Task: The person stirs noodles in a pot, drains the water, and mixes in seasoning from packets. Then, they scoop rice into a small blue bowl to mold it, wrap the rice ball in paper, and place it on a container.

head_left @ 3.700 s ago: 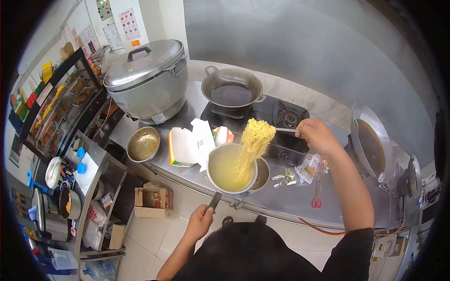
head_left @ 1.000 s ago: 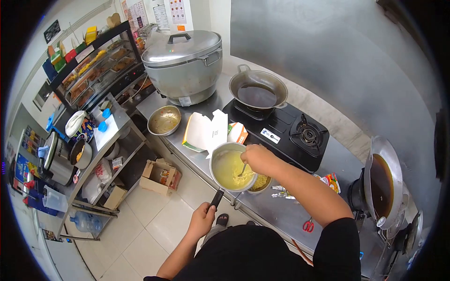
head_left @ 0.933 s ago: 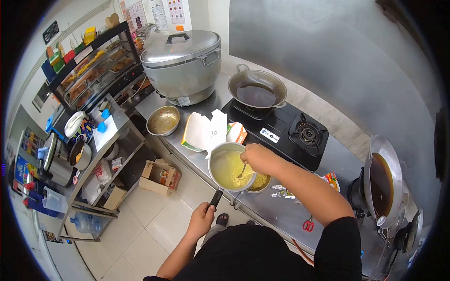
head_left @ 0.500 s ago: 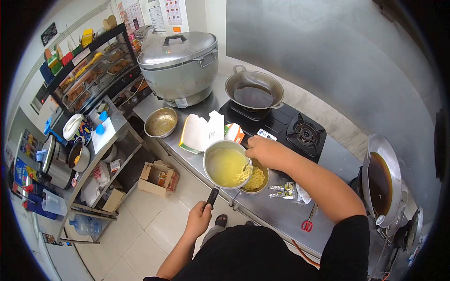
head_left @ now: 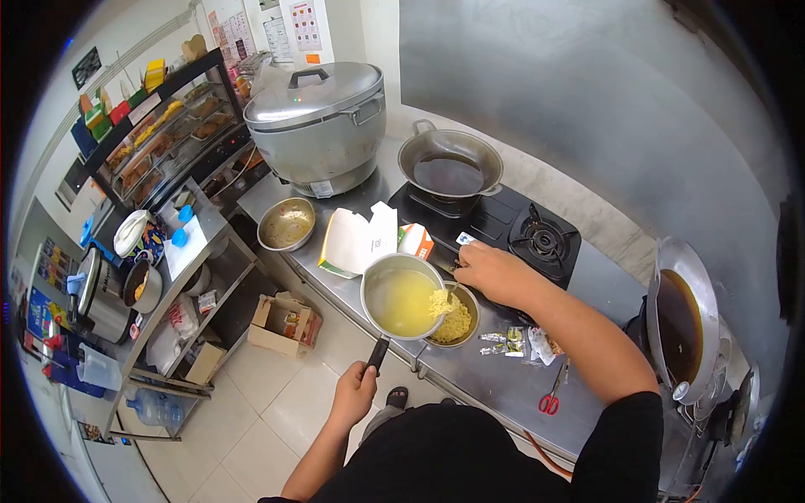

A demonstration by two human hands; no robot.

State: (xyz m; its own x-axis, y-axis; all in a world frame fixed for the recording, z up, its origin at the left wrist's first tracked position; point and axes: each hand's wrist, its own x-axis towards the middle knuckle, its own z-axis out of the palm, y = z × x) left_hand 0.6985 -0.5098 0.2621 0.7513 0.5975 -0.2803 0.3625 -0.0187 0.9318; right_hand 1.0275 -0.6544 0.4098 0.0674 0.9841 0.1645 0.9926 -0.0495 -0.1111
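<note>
My left hand (head_left: 356, 392) is closed round the black handle of a saucepan (head_left: 401, 297) that holds cloudy yellow liquid. The pan is tilted slightly beside a metal bowl (head_left: 475, 322) with yellow noodles (head_left: 454, 322) in it. Above the bowl, my right hand (head_left: 480, 267) grips a thin utensil, its fingers closed. Noodles hang at the utensil's lower end, between the pan's right rim and the bowl; what kind of utensil it is cannot be made out. An open white and green carton (head_left: 345, 241) stands just behind the pan.
Behind are a large rice cooker (head_left: 314, 142), a wok (head_left: 451, 172) on the black stove and a bare burner (head_left: 545, 239). Opened sachets (head_left: 506, 339) and red-handled scissors (head_left: 549, 403) lie right of the bowl. A wok of brown liquid (head_left: 677, 327) stands far right; a metal bowl (head_left: 287, 224) sits left.
My right hand has moved slightly right with the utensil. The noodles on it have shifted from inside the pan to its right rim, over the bowl.
</note>
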